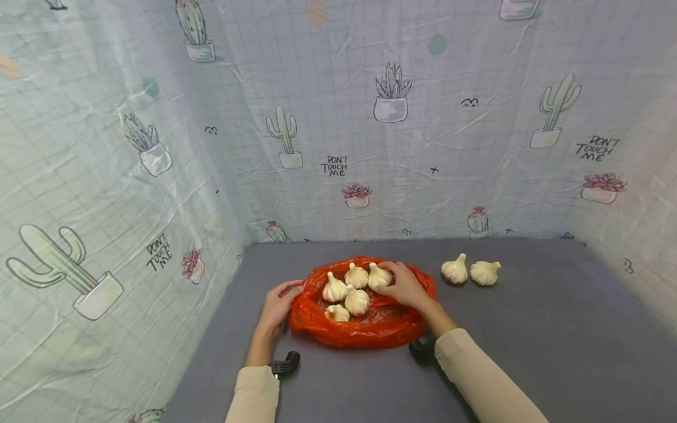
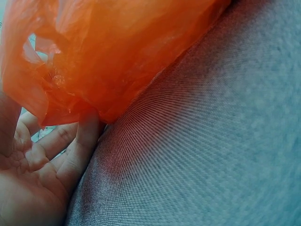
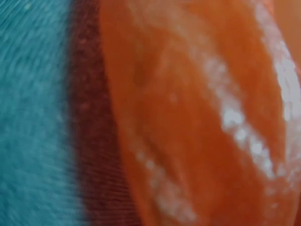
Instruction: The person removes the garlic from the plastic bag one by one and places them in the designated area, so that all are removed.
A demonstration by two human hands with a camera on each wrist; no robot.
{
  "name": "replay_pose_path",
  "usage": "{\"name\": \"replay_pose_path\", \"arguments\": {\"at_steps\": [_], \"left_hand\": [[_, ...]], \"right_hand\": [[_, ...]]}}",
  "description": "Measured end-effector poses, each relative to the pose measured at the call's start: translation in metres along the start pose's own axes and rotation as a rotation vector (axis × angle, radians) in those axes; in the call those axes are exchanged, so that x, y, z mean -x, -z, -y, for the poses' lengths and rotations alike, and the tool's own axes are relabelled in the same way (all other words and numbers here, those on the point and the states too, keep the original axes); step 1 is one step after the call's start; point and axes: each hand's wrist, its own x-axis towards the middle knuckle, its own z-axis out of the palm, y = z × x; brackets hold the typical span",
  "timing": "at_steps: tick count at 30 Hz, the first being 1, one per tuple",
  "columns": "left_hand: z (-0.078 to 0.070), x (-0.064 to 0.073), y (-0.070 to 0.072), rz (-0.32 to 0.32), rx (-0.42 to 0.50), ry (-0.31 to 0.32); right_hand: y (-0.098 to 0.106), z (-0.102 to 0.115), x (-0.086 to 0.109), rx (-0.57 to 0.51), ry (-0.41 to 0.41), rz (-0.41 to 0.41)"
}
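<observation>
A red plastic bag (image 1: 338, 336) lies spread with its mouth up, and several whitish garlic bulbs (image 1: 357, 301) sit inside it. My right hand (image 1: 409, 288) reaches over the bag's right side, thumb and fingers round the garlic bulb (image 1: 378, 276) at the back right of the group. At the left rim my left hand (image 1: 276, 305) holds the edge of the bag, thumb on the near side. Up close in the left wrist view, the orange-red plastic (image 2: 117, 56) hangs between thumb and fingers (image 2: 87, 134). The bag's wall (image 3: 188, 117) fills most of the right wrist view.
Two more garlic bulbs, one upright (image 1: 455, 270) and one tipped over (image 1: 485, 272), lie on the grey tabletop (image 1: 545, 329) right of the bag. A cactus-printed curtain (image 1: 338, 117) surrounds the table at the back and sides.
</observation>
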Motion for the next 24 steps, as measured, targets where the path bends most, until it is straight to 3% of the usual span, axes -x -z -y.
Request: {"name": "replay_pose_path", "arguments": {"at_steps": [24], "left_hand": [[0.0, 0.001, -0.0007, -0.019, -0.01, 0.012]], "right_hand": [[-0.0029, -0.0003, -0.0024, -0.069, -0.022, -0.053]]}}
